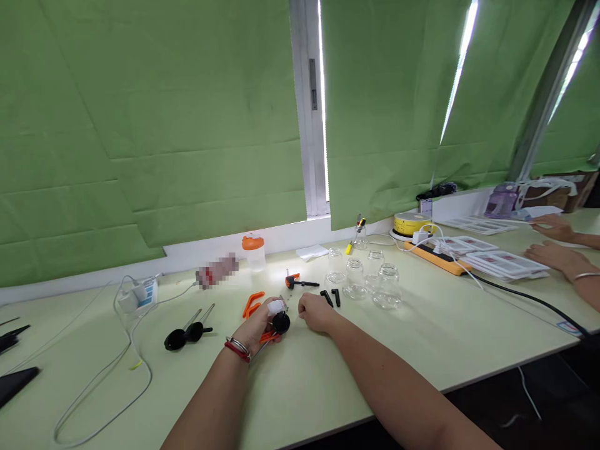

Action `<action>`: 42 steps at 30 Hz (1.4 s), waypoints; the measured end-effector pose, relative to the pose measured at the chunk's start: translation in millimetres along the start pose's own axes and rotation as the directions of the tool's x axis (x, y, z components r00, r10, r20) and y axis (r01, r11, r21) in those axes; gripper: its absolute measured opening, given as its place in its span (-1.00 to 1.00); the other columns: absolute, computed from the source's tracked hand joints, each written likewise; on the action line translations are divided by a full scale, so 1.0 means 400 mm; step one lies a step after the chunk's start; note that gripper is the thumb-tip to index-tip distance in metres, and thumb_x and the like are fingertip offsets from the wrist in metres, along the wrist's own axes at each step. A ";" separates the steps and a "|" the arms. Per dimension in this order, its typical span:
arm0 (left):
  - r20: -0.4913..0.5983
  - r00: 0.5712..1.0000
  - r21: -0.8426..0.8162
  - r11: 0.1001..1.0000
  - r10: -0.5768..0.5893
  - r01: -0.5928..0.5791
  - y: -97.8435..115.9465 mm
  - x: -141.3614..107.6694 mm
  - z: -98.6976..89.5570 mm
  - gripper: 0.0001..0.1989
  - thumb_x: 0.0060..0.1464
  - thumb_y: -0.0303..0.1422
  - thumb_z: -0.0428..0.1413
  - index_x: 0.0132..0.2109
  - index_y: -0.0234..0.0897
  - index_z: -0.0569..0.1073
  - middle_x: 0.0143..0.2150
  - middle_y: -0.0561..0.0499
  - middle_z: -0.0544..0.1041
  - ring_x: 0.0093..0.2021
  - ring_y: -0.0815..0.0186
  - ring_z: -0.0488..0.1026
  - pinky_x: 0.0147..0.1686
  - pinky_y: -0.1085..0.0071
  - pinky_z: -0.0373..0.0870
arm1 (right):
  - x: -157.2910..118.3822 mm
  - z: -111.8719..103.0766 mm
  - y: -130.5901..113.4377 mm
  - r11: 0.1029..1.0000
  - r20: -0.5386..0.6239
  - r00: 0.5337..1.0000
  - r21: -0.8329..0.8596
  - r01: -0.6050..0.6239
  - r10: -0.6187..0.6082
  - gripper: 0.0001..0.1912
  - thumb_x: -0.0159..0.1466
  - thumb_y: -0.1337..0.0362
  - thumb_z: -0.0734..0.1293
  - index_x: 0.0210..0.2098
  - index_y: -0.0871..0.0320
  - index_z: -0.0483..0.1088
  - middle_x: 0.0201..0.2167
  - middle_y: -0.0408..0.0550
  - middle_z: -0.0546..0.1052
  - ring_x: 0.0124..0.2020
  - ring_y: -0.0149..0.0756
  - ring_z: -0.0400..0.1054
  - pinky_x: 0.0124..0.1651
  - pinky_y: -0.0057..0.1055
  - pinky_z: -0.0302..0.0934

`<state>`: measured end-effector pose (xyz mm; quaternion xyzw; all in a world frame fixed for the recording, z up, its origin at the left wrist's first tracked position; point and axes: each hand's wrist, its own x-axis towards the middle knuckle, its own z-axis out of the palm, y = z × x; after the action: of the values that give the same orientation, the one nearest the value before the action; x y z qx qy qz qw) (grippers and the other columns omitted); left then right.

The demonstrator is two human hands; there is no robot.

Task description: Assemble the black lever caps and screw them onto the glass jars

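My left hand [262, 325] is wrapped round a black and orange part [281, 322] with a thin metal rod, and something white shows at its fingertips. To its right, my right hand [315, 312] rests low over the table with curled fingers; what they hold, if anything, is too small to name. Two orange handle-like pieces [253, 304] lie just beyond my left hand. Behind both hands lies an orange and black part [291, 282]. Two small black pieces [336, 297] lie beyond my right hand.
Several glass jars [387, 287] stand right of centre. Black round parts with rods [176, 339] and a white cable [145, 359] lie at left. An orange-lidded container [254, 253] stands behind. At right are an orange power strip [435, 257], white sheets [506, 264] and another person's hands.
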<state>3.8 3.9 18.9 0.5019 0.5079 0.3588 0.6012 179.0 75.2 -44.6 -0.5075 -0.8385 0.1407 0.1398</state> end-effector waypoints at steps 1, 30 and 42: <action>0.002 1.000 0.001 1.000 0.001 -0.001 0.000 0.000 0.000 -0.50 -0.09 -0.03 0.09 -0.03 -0.16 0.29 -0.54 0.10 0.43 -0.67 0.33 0.40 -0.73 0.54 0.04 | 0.000 0.001 0.001 1.000 -0.002 1.000 0.010 0.000 0.000 -0.69 0.32 0.21 0.25 0.01 0.19 0.30 -0.01 0.03 0.39 -0.09 -0.23 0.36 -0.08 -0.17 0.31; 0.018 1.000 -0.006 1.000 -0.010 0.010 0.000 0.004 0.001 -0.55 -0.09 -0.02 0.08 -0.10 -0.16 0.32 -0.55 0.11 0.40 -0.67 0.36 0.36 -0.71 0.53 0.03 | -0.021 -0.049 -0.051 0.509 -0.228 0.971 0.845 0.162 0.069 -0.84 0.05 0.25 0.35 -0.39 0.21 0.43 -0.60 -0.18 0.44 -0.54 -0.40 0.35 -0.36 -0.42 0.21; 0.063 0.998 -0.022 1.000 0.008 -0.006 0.002 0.004 0.005 -0.58 -0.11 -0.02 0.10 -0.16 -0.18 0.32 -0.48 0.09 0.42 -0.67 0.40 0.34 -0.71 0.52 0.08 | -0.042 -0.066 -0.090 0.529 -0.261 0.956 0.796 0.292 -0.135 -0.94 0.00 0.37 0.39 -0.47 0.16 0.48 -0.48 -0.17 0.46 -0.39 -0.35 0.32 -0.26 -0.42 0.19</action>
<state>6.0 5.2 19.2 0.5081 0.4827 0.3505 0.6212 167.1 46.7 -8.3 -0.2850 -0.7143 0.4563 0.4476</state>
